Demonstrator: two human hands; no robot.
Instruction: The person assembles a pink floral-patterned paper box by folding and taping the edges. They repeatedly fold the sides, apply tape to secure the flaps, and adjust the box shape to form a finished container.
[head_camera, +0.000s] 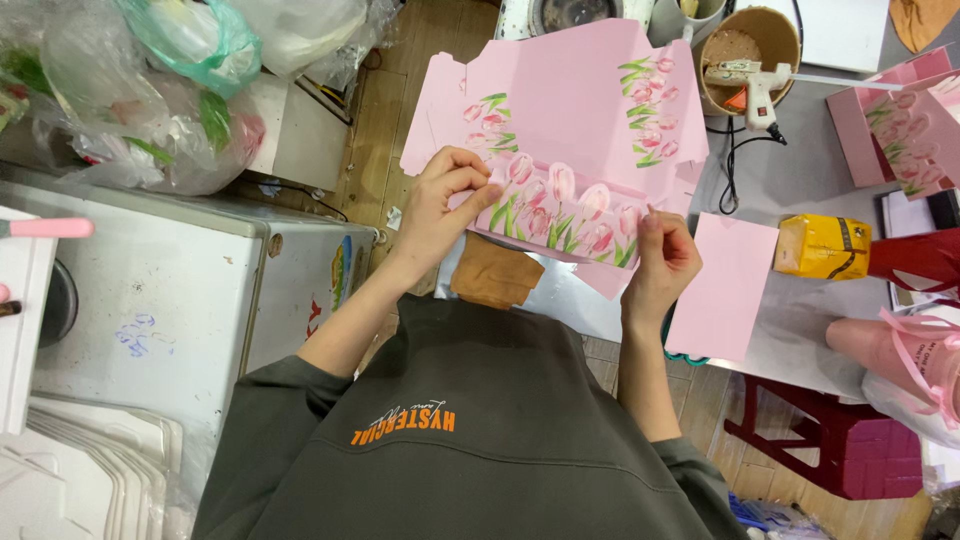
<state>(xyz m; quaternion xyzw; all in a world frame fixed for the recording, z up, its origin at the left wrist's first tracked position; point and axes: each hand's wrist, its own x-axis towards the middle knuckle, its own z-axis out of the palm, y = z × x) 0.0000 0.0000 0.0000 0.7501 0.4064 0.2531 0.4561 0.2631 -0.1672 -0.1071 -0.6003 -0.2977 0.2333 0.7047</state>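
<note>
Gripping the pink flowered box blank (560, 140) w/ both hands: left hand (440, 205) is pinching its near flap, right hand (665, 262) is pinching the flap's other end. Blank is lying flat on the table (800, 180); glue gun (755, 85) is resting beyond.

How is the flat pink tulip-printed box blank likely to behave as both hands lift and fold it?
The pink box blank is probably light: the left hand and right hand hold it by one edge only. It looks stiffish, since the far panels stay flat rather than drooping. It likely bends readily at its creases, as the tulip strip is folded over.
</note>
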